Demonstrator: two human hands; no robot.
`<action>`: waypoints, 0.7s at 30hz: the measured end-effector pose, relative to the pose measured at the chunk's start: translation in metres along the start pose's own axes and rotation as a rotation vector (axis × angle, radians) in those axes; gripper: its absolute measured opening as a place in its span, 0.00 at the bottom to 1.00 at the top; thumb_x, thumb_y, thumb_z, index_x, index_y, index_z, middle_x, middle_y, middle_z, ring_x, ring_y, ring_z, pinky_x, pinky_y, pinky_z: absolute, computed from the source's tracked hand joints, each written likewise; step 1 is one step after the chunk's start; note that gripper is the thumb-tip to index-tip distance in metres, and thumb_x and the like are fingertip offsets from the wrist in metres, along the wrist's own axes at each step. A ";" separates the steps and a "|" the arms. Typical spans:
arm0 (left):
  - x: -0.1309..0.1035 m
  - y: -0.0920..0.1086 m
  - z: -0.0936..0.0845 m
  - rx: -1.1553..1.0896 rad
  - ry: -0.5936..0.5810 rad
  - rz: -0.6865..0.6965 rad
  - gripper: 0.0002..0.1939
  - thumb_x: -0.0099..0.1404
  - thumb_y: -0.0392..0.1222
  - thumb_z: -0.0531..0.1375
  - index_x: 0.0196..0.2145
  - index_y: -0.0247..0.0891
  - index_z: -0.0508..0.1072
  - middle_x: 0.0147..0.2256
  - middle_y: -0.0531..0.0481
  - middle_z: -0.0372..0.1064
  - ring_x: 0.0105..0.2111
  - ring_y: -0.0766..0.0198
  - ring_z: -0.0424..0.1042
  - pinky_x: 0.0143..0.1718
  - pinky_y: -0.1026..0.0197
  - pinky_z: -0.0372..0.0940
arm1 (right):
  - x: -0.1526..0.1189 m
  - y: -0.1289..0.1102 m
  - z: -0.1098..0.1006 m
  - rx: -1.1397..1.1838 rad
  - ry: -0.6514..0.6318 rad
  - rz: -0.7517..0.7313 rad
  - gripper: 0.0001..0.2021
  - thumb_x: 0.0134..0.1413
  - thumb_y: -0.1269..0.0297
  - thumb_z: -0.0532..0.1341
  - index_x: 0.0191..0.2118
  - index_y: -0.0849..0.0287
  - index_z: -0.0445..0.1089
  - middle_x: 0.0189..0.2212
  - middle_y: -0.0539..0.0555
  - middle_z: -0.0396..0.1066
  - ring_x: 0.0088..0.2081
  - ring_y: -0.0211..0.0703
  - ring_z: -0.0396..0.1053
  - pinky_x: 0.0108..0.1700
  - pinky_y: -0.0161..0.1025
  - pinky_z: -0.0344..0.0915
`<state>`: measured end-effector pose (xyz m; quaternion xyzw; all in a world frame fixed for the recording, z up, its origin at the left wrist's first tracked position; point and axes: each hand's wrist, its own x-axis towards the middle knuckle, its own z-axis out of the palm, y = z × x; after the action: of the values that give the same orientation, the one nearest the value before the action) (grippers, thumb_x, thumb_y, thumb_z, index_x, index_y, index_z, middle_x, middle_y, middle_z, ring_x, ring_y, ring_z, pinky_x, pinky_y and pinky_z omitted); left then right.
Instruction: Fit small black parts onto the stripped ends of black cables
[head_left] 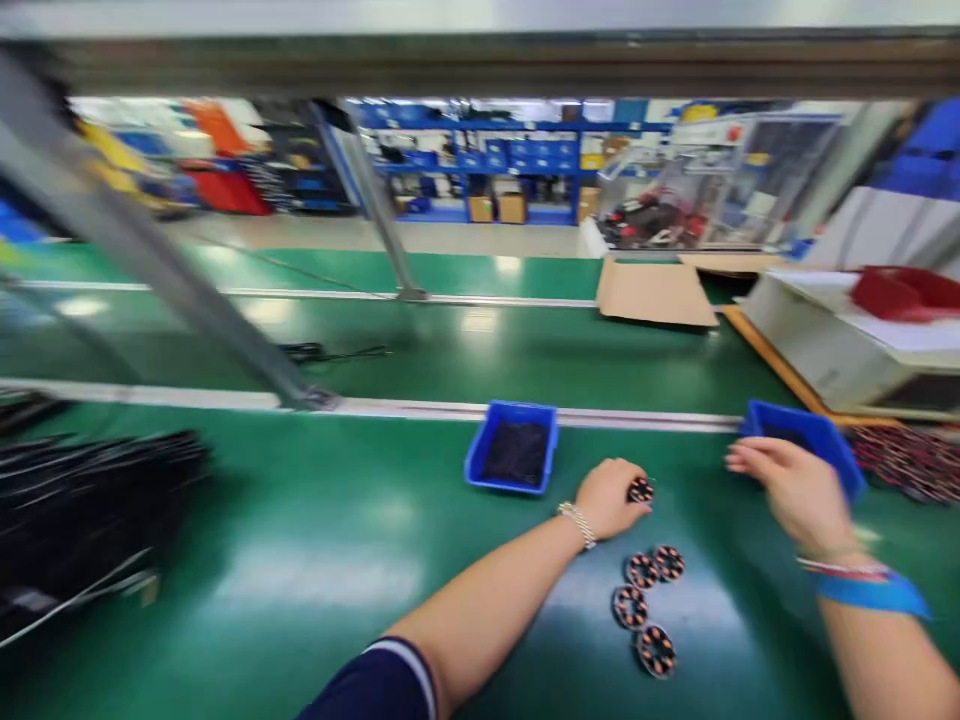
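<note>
My left hand [609,498] is closed around a small round motor stator [640,490] with copper-coloured coils, held just above the green tabletop [360,560]. Below it, several more stators [656,652] lie flat in a loose curved row. On the right, my right hand [808,492] is raised in front of a blue bin [840,455] and partly covers it. Its thumb and fingertips are pressed together; whatever may be between them is too small to make out. Left of my left hand stands another blue bin [550,455] with dark small contents.
A heap of black cables [90,520] covers the left side. Red and black wires [911,460] lie at the far right, near a light-coloured box [817,340]. A slanted metal post [202,290] and an overhead beam [480,65] frame the bench. Flat cardboard [656,292] lies farther back.
</note>
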<state>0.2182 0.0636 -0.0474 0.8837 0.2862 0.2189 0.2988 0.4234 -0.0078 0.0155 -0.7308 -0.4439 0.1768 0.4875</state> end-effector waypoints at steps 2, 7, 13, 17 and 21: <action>-0.001 0.000 0.000 -0.017 0.006 0.006 0.19 0.50 0.43 0.64 0.40 0.38 0.68 0.38 0.47 0.67 0.40 0.57 0.64 0.42 0.56 0.60 | -0.015 0.011 0.008 0.145 -0.148 0.106 0.11 0.46 0.59 0.61 0.32 0.63 0.69 0.27 0.57 0.71 0.27 0.40 0.69 0.33 0.40 0.66; -0.004 0.001 0.001 -0.015 -0.002 0.011 0.18 0.50 0.41 0.64 0.40 0.39 0.67 0.37 0.48 0.66 0.38 0.58 0.64 0.41 0.56 0.59 | -0.029 0.017 0.052 0.252 -0.303 0.152 0.14 0.42 0.56 0.61 0.30 0.63 0.68 0.23 0.54 0.71 0.22 0.35 0.65 0.27 0.35 0.63; -0.003 0.001 0.004 0.005 0.002 -0.010 0.18 0.49 0.43 0.64 0.37 0.39 0.66 0.35 0.49 0.66 0.37 0.59 0.64 0.39 0.57 0.60 | -0.035 0.011 0.050 0.211 -0.304 0.108 0.11 0.43 0.57 0.60 0.28 0.62 0.68 0.23 0.52 0.70 0.23 0.35 0.65 0.27 0.34 0.62; -0.004 0.000 0.000 -0.047 0.004 -0.044 0.25 0.46 0.44 0.66 0.41 0.37 0.64 0.39 0.46 0.65 0.39 0.58 0.64 0.41 0.55 0.60 | -0.037 0.015 0.047 0.211 -0.291 0.113 0.10 0.43 0.59 0.60 0.28 0.62 0.68 0.22 0.52 0.70 0.23 0.35 0.65 0.26 0.34 0.62; -0.004 -0.004 -0.007 -0.206 -0.135 0.041 0.32 0.50 0.32 0.61 0.52 0.41 0.56 0.46 0.48 0.64 0.45 0.60 0.62 0.47 0.57 0.57 | -0.035 0.020 0.048 0.235 -0.280 0.136 0.10 0.43 0.59 0.61 0.28 0.62 0.67 0.22 0.52 0.70 0.23 0.35 0.65 0.26 0.34 0.62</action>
<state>0.2102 0.0663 -0.0457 0.8666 0.2233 0.1934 0.4022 0.3807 -0.0129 -0.0297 -0.6655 -0.4332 0.3597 0.4899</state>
